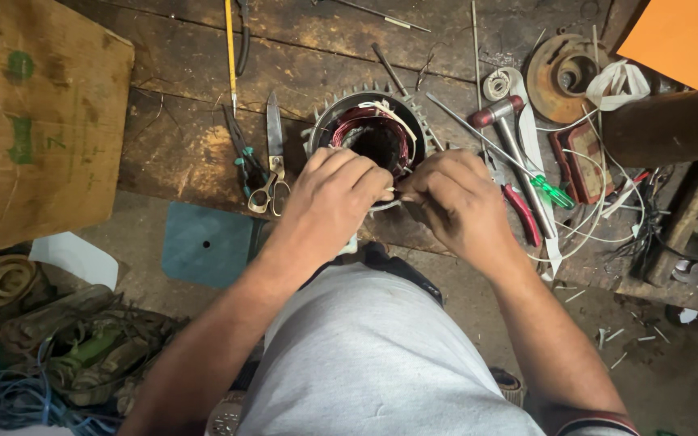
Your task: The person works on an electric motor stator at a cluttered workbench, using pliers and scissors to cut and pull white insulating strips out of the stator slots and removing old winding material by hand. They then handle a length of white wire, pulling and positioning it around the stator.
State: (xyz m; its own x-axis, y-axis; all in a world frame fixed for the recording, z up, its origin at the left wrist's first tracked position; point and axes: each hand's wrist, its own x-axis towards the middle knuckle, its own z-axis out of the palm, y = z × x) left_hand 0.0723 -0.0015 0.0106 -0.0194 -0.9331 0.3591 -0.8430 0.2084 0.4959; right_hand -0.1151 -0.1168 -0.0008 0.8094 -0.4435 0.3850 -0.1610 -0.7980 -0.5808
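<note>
While both hands meet at the near rim of the motor stator (pixel 373 133), the left hand (pixel 334 202) & right hand (pixel 454 198) each pinch something thin between fingertips, too small to tell what. Stator sits just beyond the knuckles, copper windings showing. Scissors (pixel 270 173) lie just left of the left hand. Red-handled pliers (pixel 521 214) and a green screwdriver (pixel 544 190) lie right of the right hand; hammer (pixel 504 121) further back.
</note>
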